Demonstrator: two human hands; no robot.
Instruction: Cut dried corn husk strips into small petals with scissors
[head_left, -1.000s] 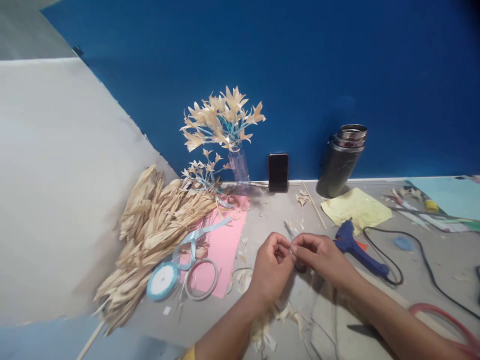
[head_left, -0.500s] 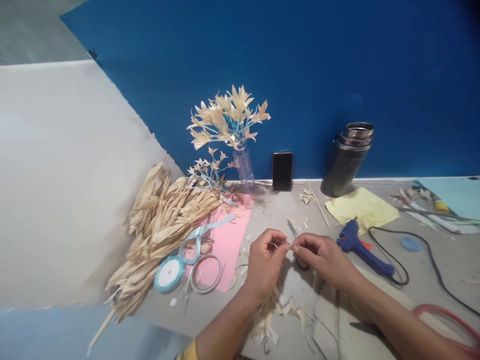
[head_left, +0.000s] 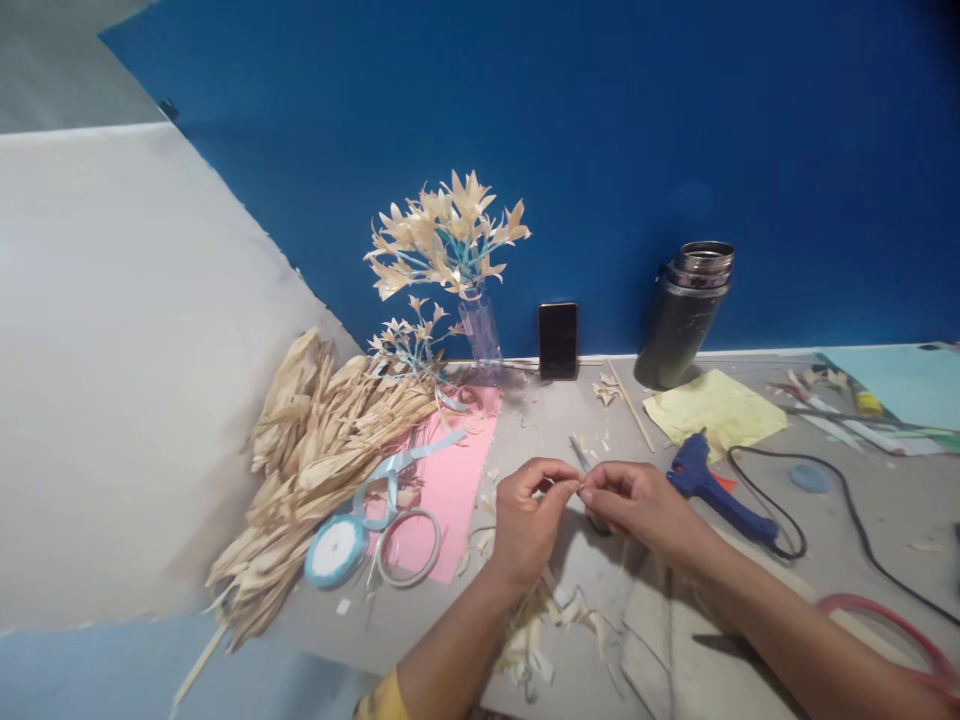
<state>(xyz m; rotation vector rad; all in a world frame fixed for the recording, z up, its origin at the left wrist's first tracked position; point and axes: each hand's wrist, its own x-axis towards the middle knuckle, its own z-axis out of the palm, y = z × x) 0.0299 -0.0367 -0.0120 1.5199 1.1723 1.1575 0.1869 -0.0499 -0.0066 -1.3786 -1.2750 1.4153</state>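
Observation:
My left hand (head_left: pixel 531 515) and my right hand (head_left: pixel 637 505) meet fingertip to fingertip above the table. Both are closed in a pinch around a tiny piece, mostly hidden by the fingers and too small to name. Behind and below them, scissors (head_left: pixel 579 453) lie with the blades pointing away, their handles partly covered by my right hand. Right of my right hand is a blue hot glue gun (head_left: pixel 716 495). Pale husk scraps (head_left: pixel 577 612) are scattered on the table under my wrists.
A bundle of dried corn husks (head_left: pixel 322 440), a ribbon spool (head_left: pixel 335 552), a tape roll (head_left: pixel 409 548) and pink paper (head_left: pixel 457 480) lie left. Husk flowers (head_left: pixel 450 225) stand in a clear vase (head_left: pixel 481 335). A phone (head_left: pixel 558 342) and open flask (head_left: pixel 686 315) stand by the blue wall.
The view has shifted slightly, so the table items sit a little further left. Both hands keep their pinch, with the fingertips still together.

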